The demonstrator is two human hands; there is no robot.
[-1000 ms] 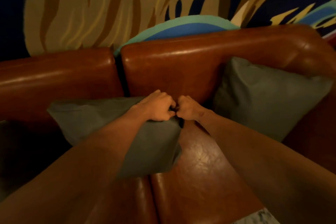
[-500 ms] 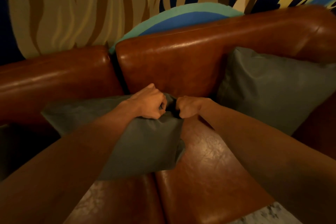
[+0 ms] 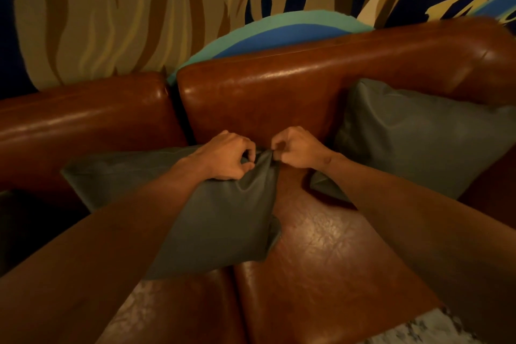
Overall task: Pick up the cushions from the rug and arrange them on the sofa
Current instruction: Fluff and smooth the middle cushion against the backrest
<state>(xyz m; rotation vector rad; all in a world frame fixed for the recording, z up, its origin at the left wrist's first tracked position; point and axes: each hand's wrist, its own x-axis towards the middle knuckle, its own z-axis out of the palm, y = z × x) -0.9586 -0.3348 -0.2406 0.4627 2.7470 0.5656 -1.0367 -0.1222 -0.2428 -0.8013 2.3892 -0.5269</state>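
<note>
A grey-green cushion (image 3: 223, 218) leans on the brown leather sofa (image 3: 321, 260), across the seam between its two seats. My left hand (image 3: 226, 156) grips the cushion's top right corner. My right hand (image 3: 298, 148) pinches the tip of that same corner from the right. A second grey-green cushion (image 3: 418, 137) stands propped against the backrest in the sofa's right corner, apart from both hands. My forearms hide part of each cushion.
Behind the sofa hangs a wall with tan, brown, dark blue and turquoise shapes (image 3: 139, 8). A pale speckled rug (image 3: 418, 327) shows at the bottom edge in front of the sofa. A dark area (image 3: 22, 218) lies on the left seat.
Both hands have shifted slightly up and apart while still holding the cushion's corner. The corner fabric is now pulled up between them. The view has drawn back a little.
</note>
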